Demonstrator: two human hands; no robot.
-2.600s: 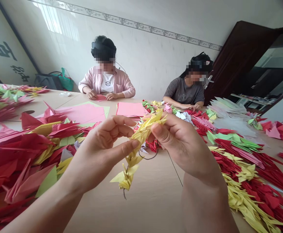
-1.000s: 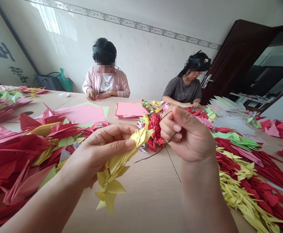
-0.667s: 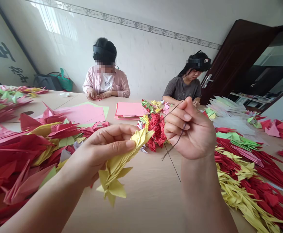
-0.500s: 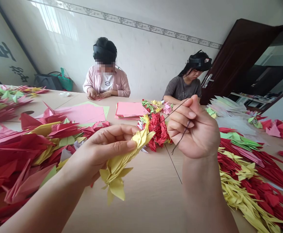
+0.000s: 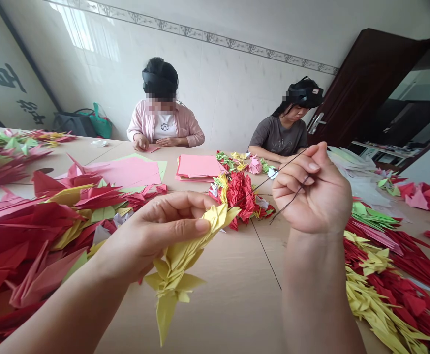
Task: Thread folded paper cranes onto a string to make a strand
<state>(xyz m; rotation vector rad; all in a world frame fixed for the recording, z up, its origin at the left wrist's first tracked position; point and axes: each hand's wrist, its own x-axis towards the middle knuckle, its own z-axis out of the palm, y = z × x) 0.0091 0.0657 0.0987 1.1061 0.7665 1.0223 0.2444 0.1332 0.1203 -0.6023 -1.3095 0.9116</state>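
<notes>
Stacked yellow folded-paper cranes hang from my left hand, pinched near their upper end between thumb and fingers. Their lower wings spread out over the table. My right hand, raised to the right with its fingers closed, grips a dark thread. One stretch of the thread slants down-left toward the cranes, while a loose tail dangles below the fingers. Whether a needle sits in the fingertips I cannot tell. Behind the cranes lies a bundle of red folded paper with yellow and white pieces.
Pink, red and yellow folded paper heaps along the left. Strings of red and yellow pieces lie at right, near clear plastic bags. Pink sheets are stacked mid-table. Two people sit opposite, one in a pink shirt.
My right hand has moved right, drawing the thread farther from the cranes. The yellow cranes hang a little lower, a wing now pointing down. My left hand has barely shifted.
</notes>
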